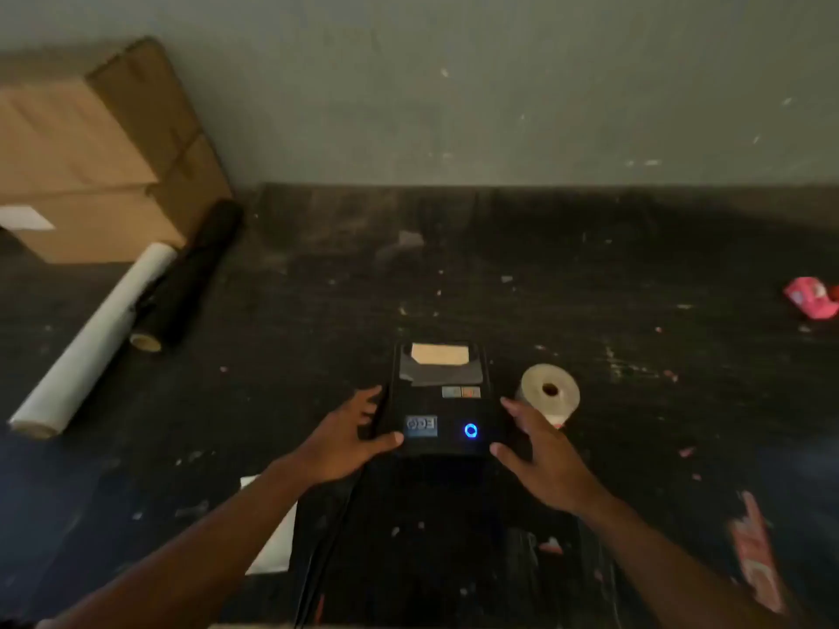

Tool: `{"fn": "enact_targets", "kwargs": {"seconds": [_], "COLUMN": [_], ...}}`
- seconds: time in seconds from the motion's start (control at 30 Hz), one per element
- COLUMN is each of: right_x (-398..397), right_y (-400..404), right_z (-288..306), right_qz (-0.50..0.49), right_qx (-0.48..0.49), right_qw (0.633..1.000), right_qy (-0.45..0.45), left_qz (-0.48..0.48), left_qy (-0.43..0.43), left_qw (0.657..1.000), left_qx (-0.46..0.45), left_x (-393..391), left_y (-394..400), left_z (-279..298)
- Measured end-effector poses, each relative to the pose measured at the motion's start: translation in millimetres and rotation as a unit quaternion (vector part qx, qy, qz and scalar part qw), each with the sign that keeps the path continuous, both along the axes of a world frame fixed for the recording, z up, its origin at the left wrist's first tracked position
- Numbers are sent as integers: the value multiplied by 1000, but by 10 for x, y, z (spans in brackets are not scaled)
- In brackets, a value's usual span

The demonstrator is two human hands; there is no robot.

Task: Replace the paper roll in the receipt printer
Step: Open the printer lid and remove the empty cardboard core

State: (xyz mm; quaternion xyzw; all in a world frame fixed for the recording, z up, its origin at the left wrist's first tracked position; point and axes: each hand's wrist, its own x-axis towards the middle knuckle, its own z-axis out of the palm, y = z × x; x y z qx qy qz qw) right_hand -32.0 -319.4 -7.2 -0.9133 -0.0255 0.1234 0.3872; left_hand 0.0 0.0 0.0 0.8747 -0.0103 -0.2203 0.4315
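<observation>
With open, spread fingers, the left hand [345, 440] and right hand [540, 451] flank the receipt printer [438, 397]; steady its sides before lifting the lid, leaving the paper roll [550, 392] just right of it.

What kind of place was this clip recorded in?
Probably a stockroom or back-room workbench, not a shop counter. A scuffed dark tabletop littered with paper scraps sits against a bare grey wall, with a brown cardboard box and long white and black rolls beside it.
</observation>
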Motion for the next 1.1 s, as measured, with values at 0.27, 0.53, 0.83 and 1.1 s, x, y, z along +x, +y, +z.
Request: {"fn": "enact_targets", "kwargs": {"seconds": [0.27, 0.53, 0.83, 1.1], "right_x": [-230, -171, -135, -13], "right_y": [292, 310, 257, 263], "right_z": [-379, -472, -528, -305], "right_qz": [-115, -142, -116, -132], "right_qx": [97, 114, 85, 107], "right_qw": [986, 981, 988, 985], "right_qy": [76, 62, 48, -14], "left_qz": [68, 101, 92, 120], "left_qy": [13, -2, -29, -75], "left_qw": [996, 994, 995, 986], "left_qx": [-59, -48, -35, -87], "left_x": [-414, -380, -399, -303], "left_y": [-172, -274, -240, -286], "left_z": [-453, -460, -458, -250]}}
